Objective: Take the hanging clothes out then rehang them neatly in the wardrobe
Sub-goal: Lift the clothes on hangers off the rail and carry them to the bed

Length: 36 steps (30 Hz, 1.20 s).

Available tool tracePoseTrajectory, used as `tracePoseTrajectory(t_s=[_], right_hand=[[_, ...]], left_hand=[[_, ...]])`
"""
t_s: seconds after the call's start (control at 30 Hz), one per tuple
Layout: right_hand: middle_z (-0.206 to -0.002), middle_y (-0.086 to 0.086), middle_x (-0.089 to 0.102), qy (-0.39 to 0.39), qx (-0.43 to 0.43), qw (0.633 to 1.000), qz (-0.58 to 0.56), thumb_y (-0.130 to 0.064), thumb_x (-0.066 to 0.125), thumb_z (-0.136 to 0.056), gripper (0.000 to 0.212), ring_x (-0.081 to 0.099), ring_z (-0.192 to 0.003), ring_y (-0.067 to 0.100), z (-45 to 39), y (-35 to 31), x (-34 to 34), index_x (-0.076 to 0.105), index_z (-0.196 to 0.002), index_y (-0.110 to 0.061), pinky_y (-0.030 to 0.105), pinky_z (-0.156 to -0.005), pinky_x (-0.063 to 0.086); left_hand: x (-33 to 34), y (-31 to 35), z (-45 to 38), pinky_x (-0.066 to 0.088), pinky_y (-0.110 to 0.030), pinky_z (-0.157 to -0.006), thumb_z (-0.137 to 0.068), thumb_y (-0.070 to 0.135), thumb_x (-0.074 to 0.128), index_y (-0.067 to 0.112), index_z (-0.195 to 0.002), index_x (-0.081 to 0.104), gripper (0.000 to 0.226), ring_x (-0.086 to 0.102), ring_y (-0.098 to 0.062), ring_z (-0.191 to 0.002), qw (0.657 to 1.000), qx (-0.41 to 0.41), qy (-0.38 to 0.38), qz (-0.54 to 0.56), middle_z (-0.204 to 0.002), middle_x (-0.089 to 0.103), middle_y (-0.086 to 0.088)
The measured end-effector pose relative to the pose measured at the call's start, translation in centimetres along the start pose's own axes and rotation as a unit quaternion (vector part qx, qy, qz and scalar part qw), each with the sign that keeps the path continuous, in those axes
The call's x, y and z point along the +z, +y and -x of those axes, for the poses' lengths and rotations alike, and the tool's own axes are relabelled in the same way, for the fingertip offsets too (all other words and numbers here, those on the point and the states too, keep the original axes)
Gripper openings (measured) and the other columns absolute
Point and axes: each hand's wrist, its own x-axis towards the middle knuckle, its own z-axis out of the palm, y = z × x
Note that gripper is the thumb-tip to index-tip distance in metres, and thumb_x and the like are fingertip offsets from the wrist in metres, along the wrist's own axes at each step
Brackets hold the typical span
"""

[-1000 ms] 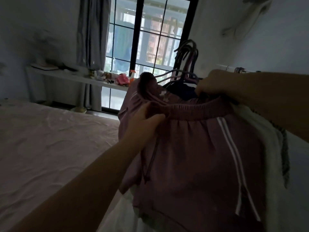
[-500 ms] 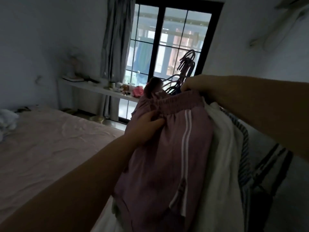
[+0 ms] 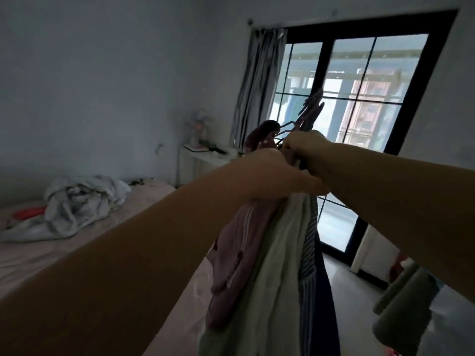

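Compared with a moment ago the whole bundle has swung round toward the window (image 3: 359, 104), and the pink shorts (image 3: 239, 242) that were spread flat now hang edge-on, squashed against the other clothes. The right hand (image 3: 305, 147) is up top, fist closed around the bunch of hangers (image 3: 308, 116), hooks poking up above the knuckles. The left hand (image 3: 280, 176) sits just below it, touching the right wrist, and looks like it's gripping the top of the clothes, though the fingers are tucked behind the fabric so I can't fully tell. Hanging under both hands you've got the shorts, a pale garment (image 3: 275, 265) and a striped one (image 3: 309, 242), all pressed together, held over the edge of the bed (image 3: 64, 255). No wardrobe in sight from here, so my guess is they're still carrying the lot over, maybe to drop it on the bed first. If it were me, I'd keep the hooks all facing one way and hold them tight so nothing slides off, and support the fabric underneath so the shorts don't slip their hanger. Also there's a crumpled sheet (image 3: 79, 201) on the bed, so lay the pile on the flat part, not on that mess.
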Motion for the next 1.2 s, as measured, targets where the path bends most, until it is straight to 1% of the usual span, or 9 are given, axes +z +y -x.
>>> tracePoseTrajectory(t_s=[0.1,0.23,0.33,0.43,0.63,0.77,0.93,1.1,1.2], right_hand=[[-0.060,0.004,0.049,0.053,-0.009,0.998,-0.012,-0.005,0.053,-0.081,0.019,0.048,-0.048,0.016,-2.4,0.0,0.5,0.046,-0.064,-0.011,0.009,-0.026,0.030],[-0.060,0.007,0.055,0.077,-0.010,0.995,-0.060,-0.008,0.055,-0.075,0.011,0.054,-0.052,0.021,-5.7,-0.6,1.6,0.051,-0.065,-0.010,0.023,-0.042,0.041],[-0.065,0.007,0.059,0.082,-0.001,0.994,-0.072,-0.014,0.056,-0.075,0.008,0.061,-0.063,0.025,-9.0,-0.5,2.6,0.053,-0.068,-0.011,0.033,-0.062,0.053],[-0.077,0.011,0.065,0.076,0.015,0.992,-0.103,-0.018,0.058,-0.075,0.009,0.065,-0.073,0.028,-12.6,-0.1,4.2,0.055,-0.076,-0.009,0.037,-0.074,0.057],[-0.099,0.016,0.064,0.023,0.052,0.991,-0.121,-0.024,0.059,-0.069,0.047,0.064,-0.087,0.031,-20.2,2.3,8.6,0.055,-0.109,0.000,0.042,-0.084,0.055],[-0.103,0.015,0.061,-0.051,0.067,0.986,-0.142,-0.032,0.060,-0.060,0.065,0.063,-0.086,0.030,-26.3,6.5,11.6,0.053,-0.116,0.001,0.039,-0.080,0.055],[-0.083,0.007,0.063,-0.190,0.064,0.963,-0.178,-0.033,0.068,-0.078,0.029,0.059,-0.073,0.022,-30.6,11.2,11.6,0.059,-0.093,-0.010,0.034,-0.067,0.051],[-0.092,0.001,0.060,-0.314,-0.088,0.939,0.109,-0.039,0.073,-0.074,0.019,0.061,-0.089,0.020,-39.0,17.9,8.4,0.062,-0.077,-0.023,0.025,-0.069,0.044],[-0.116,0.008,0.048,-0.217,-0.226,0.879,0.359,-0.064,0.068,-0.063,0.069,0.043,-0.115,0.028,-44.4,20.3,8.6,0.056,-0.109,-0.015,0.035,-0.087,0.040]], left_hand=[[0.7,0.6,-2.3,0.045,-0.027,-0.083,-0.071,0.058,0.067,0.022,-0.122,0.051,0.065,0.056,-0.019,-0.096,0.987,-0.001,0.012,-0.163,-0.113,0.059,0.000],[1.5,-1.4,-7.8,0.036,-0.020,-0.056,-0.075,0.039,0.068,0.023,-0.072,0.043,0.030,0.047,-0.010,-0.062,0.989,-0.025,0.044,-0.135,-0.073,0.049,0.006],[1.8,-2.5,-11.9,0.047,-0.026,-0.074,-0.079,0.029,0.064,0.012,-0.104,0.054,0.032,0.060,-0.022,-0.089,0.985,-0.051,0.088,-0.139,-0.093,0.057,-0.005],[1.9,-4.1,-15.2,0.042,-0.031,-0.098,-0.089,0.021,0.058,0.005,-0.130,0.043,0.047,0.052,-0.027,-0.121,0.970,-0.103,0.140,-0.170,-0.129,0.053,-0.011],[2.5,-9.8,-20.7,0.040,-0.032,-0.075,-0.086,0.019,0.055,0.005,-0.120,0.047,0.037,0.060,-0.029,-0.105,0.939,-0.128,0.222,-0.230,-0.117,0.060,-0.012],[4.0,-13.4,-24.3,0.034,-0.030,-0.071,-0.085,0.019,0.054,0.009,-0.121,0.045,0.038,0.060,-0.028,-0.103,0.926,-0.144,0.206,-0.282,-0.116,0.060,-0.011],[6.0,-18.0,-29.5,0.037,-0.026,-0.069,-0.083,0.019,0.055,0.013,-0.115,0.050,0.033,0.058,-0.023,-0.094,0.921,-0.218,0.156,-0.283,-0.112,0.060,-0.008],[6.9,-21.6,-33.5,0.042,-0.029,-0.070,-0.078,0.024,0.055,0.015,-0.116,0.051,0.039,0.059,-0.028,-0.094,0.902,-0.274,0.151,-0.296,-0.107,0.061,-0.009],[6.4,-22.4,-34.0,0.036,-0.027,-0.069,-0.078,0.026,0.058,0.020,-0.123,0.047,0.047,0.059,-0.028,-0.098,0.887,-0.298,0.163,-0.313,-0.110,0.062,-0.008]])
